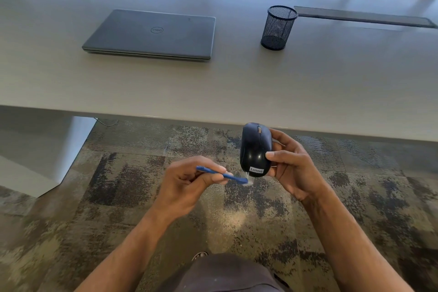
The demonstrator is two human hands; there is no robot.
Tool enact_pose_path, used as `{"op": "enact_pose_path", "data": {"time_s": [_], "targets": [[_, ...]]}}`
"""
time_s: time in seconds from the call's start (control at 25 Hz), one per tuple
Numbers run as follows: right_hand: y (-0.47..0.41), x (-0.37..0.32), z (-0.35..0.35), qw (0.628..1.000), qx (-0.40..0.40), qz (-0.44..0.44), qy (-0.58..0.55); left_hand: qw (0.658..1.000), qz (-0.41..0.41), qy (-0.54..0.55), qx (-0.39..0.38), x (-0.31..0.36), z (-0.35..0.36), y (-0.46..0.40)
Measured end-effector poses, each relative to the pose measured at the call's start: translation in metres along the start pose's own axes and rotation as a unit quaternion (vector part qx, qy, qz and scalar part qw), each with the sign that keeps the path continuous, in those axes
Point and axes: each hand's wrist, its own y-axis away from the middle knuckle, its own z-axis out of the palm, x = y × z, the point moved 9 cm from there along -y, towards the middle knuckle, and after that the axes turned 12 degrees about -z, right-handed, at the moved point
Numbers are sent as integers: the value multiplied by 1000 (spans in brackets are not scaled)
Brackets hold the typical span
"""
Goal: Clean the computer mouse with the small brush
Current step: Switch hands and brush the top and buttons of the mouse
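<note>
Right hand (292,168) grips mouse (256,149) over the carpet; left hand (189,185) pinches small brush (222,175), bristles at its near end. Risk: hard strokes could dislodge the mouse

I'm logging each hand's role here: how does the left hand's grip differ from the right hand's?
The left hand pinches the thin blue brush, lying nearly level; the right hand wraps the black mouse, held on end. The left hand sits lower than the right hand. Both are below the desk edge, above the carpet.
</note>
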Motion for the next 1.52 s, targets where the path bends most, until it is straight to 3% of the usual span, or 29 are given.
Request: {"op": "enact_pose_path", "data": {"time_s": [0.32,0.52,0.64,0.96,1.12,1.2,1.52], "targets": [[-2,4,-2,1000,7,-6,5,998,5,-7,69,14,-16,-8],[-4,4,-2,1000,10,-11,-5,997,-2,-71,-3,0,18,-3],[-4,4,-1,1000,6,-11,-5,998,-14,-61,1,-3,23,-5],[1,2,-3,1000,-6,-9,-9,983,-28,-58,173,15,-42,-16],[4,4,2,1000,-22,-2,-9,997,-31,-42,62,19,-14,-19],[6,5,6,1000,-27,0,-9,995,-41,-72,51,16,-4,-20],[20,16,15,999,-44,31,-10,977,-53,-113,172,23,-38,-36]]}}
